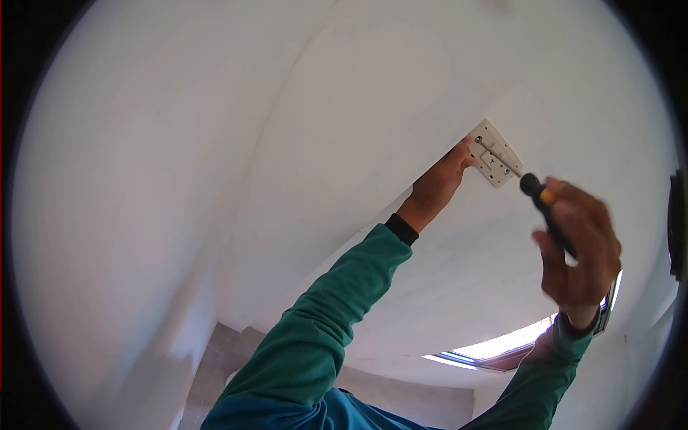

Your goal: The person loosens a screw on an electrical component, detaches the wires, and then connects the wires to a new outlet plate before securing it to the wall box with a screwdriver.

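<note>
Against the white surface overhead lies a flat cream mounting plate with several small holes and a screw near its upper left corner. My left hand is at the plate's left edge, fingertips pressing on it, the rest of the fingers stretched along the surface. A screwdriver with a black and yellow handle is in my right hand, fingers closed round the handle. Its thin shaft slants up across the plate, and the tip meets the screw at the upper left. My right hand is slightly blurred.
White painted ceiling surrounds the plate. A bright window with a dark frame is set beyond my right forearm. Grey tiles show at the lower left, and a dark object stands at the far right edge.
</note>
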